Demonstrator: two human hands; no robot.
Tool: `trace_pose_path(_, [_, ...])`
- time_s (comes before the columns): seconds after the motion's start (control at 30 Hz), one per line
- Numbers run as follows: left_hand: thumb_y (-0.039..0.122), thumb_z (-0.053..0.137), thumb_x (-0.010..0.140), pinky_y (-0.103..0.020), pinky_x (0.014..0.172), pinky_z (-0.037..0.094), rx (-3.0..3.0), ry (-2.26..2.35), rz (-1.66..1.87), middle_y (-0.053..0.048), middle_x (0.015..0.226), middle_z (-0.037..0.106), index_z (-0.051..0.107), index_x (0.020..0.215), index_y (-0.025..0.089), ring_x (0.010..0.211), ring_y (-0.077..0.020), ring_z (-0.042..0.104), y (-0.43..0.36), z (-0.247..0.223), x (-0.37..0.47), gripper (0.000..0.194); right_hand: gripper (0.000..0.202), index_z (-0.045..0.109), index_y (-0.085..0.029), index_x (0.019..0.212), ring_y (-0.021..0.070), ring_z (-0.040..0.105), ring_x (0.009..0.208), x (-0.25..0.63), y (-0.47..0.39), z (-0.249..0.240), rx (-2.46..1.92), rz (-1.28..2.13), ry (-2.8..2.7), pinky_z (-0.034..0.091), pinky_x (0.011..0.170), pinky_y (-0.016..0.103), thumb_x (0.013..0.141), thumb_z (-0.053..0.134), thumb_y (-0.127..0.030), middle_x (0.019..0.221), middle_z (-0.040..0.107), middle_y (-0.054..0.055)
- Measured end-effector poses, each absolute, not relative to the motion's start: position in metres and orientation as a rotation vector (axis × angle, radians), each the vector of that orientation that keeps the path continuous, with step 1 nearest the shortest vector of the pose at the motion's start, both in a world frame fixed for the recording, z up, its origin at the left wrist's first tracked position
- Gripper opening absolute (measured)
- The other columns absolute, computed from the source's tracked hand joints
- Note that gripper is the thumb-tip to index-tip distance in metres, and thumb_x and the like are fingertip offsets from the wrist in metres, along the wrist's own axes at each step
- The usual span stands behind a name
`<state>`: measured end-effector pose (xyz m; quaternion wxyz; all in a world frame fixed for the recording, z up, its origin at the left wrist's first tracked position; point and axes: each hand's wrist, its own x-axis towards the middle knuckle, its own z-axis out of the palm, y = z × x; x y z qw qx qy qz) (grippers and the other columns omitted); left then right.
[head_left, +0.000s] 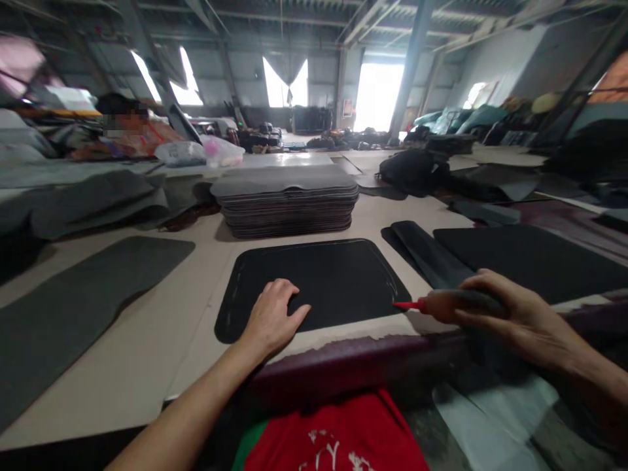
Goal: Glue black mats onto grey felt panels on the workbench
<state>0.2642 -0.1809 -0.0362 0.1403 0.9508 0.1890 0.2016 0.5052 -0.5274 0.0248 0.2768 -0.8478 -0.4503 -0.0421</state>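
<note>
Bottle [441,306] clamped in your right hand [527,320], lower right; your left hand [273,319] lies spread on black panel [343,281], centre. Oversqueezing could blob its edge.

The only view is from a camera worn on the person's head, facing forward and down over the near table [196,327]. Beyond, it reaches the windows [379,95] across the room.

Our left hand [275,317] rested on black panel [318,281]; our right hand [515,314] held red-tipped bottle [449,306] at panel's edge.
</note>
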Motion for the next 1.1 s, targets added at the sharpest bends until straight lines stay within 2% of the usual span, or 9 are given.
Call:
trace_pose_path(0.2, [0.035,0.062,0.09,-0.048,0.102,0.048,2.731,0.49,0.562,-0.014,0.119,0.063,0.066,0.108,0.014,0.113,-0.0304,0.057,-0.183,-0.031,0.261,0.027,0.026,0.063,-0.027,0.094,0.0255,0.063,0.081,0.477,-0.5,0.027,-2.075,0.054,-1.259,0.052,0.069,0.037,0.084,0.069,-0.051,0.089,0.062,0.003])
trace_pose_path(0.4, [0.031,0.047,0.097,-0.038,0.104,0.05,2.691,0.511,0.539,-0.005,0.122,0.068,0.067,0.113,0.022,0.113,-0.0217,0.062,-0.166,-0.018,0.225,0.027,0.022,0.062,-0.025,0.097,0.0218,0.06,0.081,0.464,-0.451,0.03,-1.945,0.124,-1.543,0.049,0.069,0.034,0.089,0.066,-0.045,0.093,0.059,0.003])
trace_pose_path(0.5, [0.028,0.04,0.098,-0.043,0.109,0.046,2.666,0.674,0.651,-0.008,0.123,0.067,0.066,0.116,0.019,0.117,-0.0238,0.06,-0.144,-0.015,0.193,0.033,0.017,0.06,-0.025,0.096,0.0205,0.058,0.081,0.456,-0.422,0.032,-1.886,0.144,-1.686,0.047,0.069,0.033,0.09,0.066,-0.04,0.092,0.058,0.002])
trace_pose_path(0.63, [0.027,0.036,0.097,-0.046,0.106,0.047,2.621,0.862,0.762,-0.011,0.117,0.069,0.066,0.115,0.016,0.114,-0.0266,0.061,-0.12,-0.019,0.151,0.036,0.012,0.057,-0.024,0.093,0.0187,0.057,0.081,0.437,-0.386,0.039,-1.794,0.17,-1.832,0.045,0.07,0.031,0.09,0.067,-0.029,0.091,0.056,0.001])
trace_pose_path(0.83, [0.026,0.038,0.098,-0.038,0.097,0.053,2.583,0.873,0.794,-0.007,0.11,0.072,0.067,0.111,0.02,0.105,-0.0218,0.065,-0.113,-0.036,0.13,0.033,0.015,0.054,-0.022,0.093,0.0183,0.054,0.083,0.412,-0.338,0.042,-1.614,0.106,-2.002,0.041,0.07,0.03,0.089,0.068,-0.022,0.092,0.056,0.002])
trace_pose_path(1.1, [0.017,0.041,0.095,-0.038,0.094,0.053,2.615,0.808,0.796,-0.006,0.108,0.073,0.069,0.112,0.021,0.103,-0.0217,0.064,-0.117,-0.038,0.132,0.034,0.026,0.053,-0.021,0.094,0.018,0.052,0.087,0.384,-0.287,0.038,-1.522,0.06,-2.092,0.039,0.072,0.029,0.083,0.075,-0.013,0.095,0.056,0.002])
